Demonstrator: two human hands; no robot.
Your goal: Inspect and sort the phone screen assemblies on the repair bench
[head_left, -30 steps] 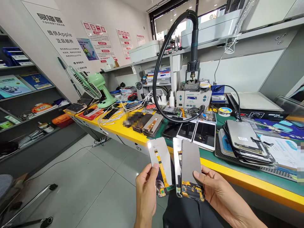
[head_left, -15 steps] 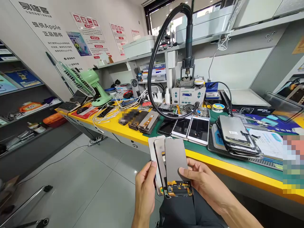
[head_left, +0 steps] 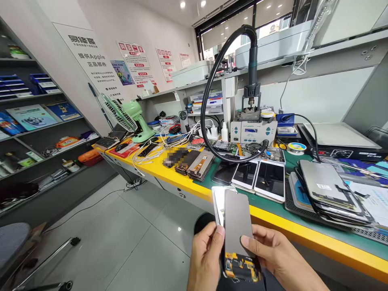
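A small stack of phone screen panels (head_left: 237, 222) stands upright between my hands, grey backs toward me, with an orange flex board at the bottom of the front panel. My left hand (head_left: 205, 258) pinches the stack's left edge with thumb on the front. My right hand (head_left: 269, 256) supports the stack from the right, thumb pressed on the front panel. Both hands are low in the view, in front of the yellow-edged workbench (head_left: 303, 232).
The bench carries white phones (head_left: 263, 176), a pile of screens (head_left: 330, 190) on a mat at the right, more stacked panels (head_left: 198, 163), a hot-air station (head_left: 254, 129) with a looping black hose, cables and a green fan (head_left: 133, 117). Shelves line the left wall; tiled floor below.
The panel in my left hand has been brought over onto the ones in my right, forming one stack held by both hands. The view has shifted slightly.
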